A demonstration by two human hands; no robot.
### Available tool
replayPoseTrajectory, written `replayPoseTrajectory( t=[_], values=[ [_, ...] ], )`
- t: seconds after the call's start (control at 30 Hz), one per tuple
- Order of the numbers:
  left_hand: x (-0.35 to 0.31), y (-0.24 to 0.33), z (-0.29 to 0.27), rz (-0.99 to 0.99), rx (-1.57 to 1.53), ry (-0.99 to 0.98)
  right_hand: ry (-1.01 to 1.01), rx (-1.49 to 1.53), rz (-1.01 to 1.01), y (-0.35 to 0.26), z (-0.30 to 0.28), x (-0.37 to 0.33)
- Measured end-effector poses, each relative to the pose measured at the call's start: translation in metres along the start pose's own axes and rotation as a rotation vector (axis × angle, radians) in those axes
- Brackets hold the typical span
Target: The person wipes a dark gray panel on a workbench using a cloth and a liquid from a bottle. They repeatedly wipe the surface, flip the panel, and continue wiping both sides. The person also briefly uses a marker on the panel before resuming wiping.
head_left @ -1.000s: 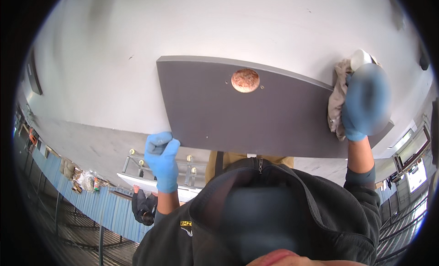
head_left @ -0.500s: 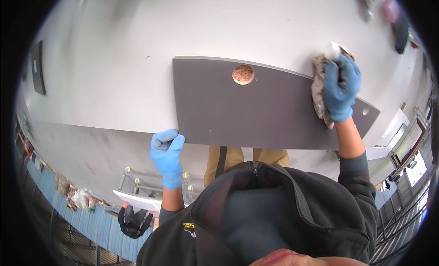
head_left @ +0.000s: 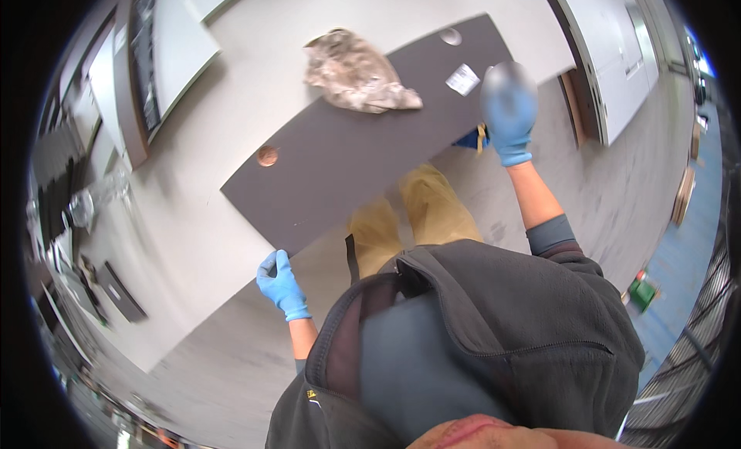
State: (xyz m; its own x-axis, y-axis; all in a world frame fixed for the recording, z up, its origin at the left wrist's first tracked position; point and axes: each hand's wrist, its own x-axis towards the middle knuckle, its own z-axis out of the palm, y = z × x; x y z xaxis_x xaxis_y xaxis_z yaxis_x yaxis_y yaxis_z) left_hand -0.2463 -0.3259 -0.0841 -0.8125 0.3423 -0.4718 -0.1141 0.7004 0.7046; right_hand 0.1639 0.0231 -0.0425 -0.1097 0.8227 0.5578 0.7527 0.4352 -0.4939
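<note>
The left hand in a blue glove (head_left: pixel 281 285), fingers curled, is at the near left corner of the dark grey, flat panel with a bowed far edge (head_left: pixel 347 159); whether it pinches that corner, I cannot tell. The right hand in a blue glove (head_left: pixel 512 121), well apart from the left, is at the panel's near right corner, too blurred to show whether it grips. The panel lies just ahead of both hands, its long axis slanting from lower left to upper right, its near long edge running between them. The crumpled beige-grey cloth (head_left: pixel 355 74) lies over the far edge, beyond both hands and nearer the right one. A small white rectangular label (head_left: pixel 463 80) sits on the panel between cloth and right hand; a round reddish-brown recess (head_left: pixel 267 156) marks the left end. Underneath spreads the broad pale grey tabletop (head_left: pixel 193 225).
</note>
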Motion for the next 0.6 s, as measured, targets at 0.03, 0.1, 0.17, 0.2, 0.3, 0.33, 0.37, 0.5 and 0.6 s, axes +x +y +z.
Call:
replayPoseTrajectory(
  t=[0.03, 0.1, 0.17, 0.2, 0.3, 0.33, 0.37, 0.5, 0.6],
  values=[
    [-0.003, 0.004, 0.001, 0.076, 0.097, 0.002, -0.013, -0.008, 0.26, 0.023, -0.026, -0.028],
    [-0.016, 0.009, 0.013, 0.282, 0.436, 0.142, 0.016, -0.162, 0.569, 0.067, -0.06, -0.084],
    [-0.035, 0.02, 0.027, 0.462, 0.667, 0.235, -0.131, -0.199, 0.755, 0.1, -0.079, -0.138],
    [-0.046, 0.027, 0.036, 0.538, 0.727, 0.254, -0.188, -0.218, 0.854, 0.118, -0.08, -0.161],
    [-0.063, 0.051, 0.079, 0.678, 0.583, 0.215, -0.443, -0.38, 1.108, 0.178, -0.056, -0.205],
    [-0.067, 0.06, 0.092, 0.748, 0.615, 0.201, -0.459, -0.321, 1.079, 0.2, -0.046, -0.211],
    [-0.069, 0.068, 0.107, 0.81, 0.634, 0.184, -0.489, -0.28, 1.087, 0.218, -0.035, -0.215],
    [-0.073, 0.08, 0.162, 0.797, 0.574, 0.167, -0.58, -0.21, 1.027, 0.244, -0.011, -0.219],
    [-0.069, 0.075, 0.195, 0.783, 0.613, 0.187, -0.677, -0.143, 1.023, 0.226, 0.004, -0.231]
  ],
)
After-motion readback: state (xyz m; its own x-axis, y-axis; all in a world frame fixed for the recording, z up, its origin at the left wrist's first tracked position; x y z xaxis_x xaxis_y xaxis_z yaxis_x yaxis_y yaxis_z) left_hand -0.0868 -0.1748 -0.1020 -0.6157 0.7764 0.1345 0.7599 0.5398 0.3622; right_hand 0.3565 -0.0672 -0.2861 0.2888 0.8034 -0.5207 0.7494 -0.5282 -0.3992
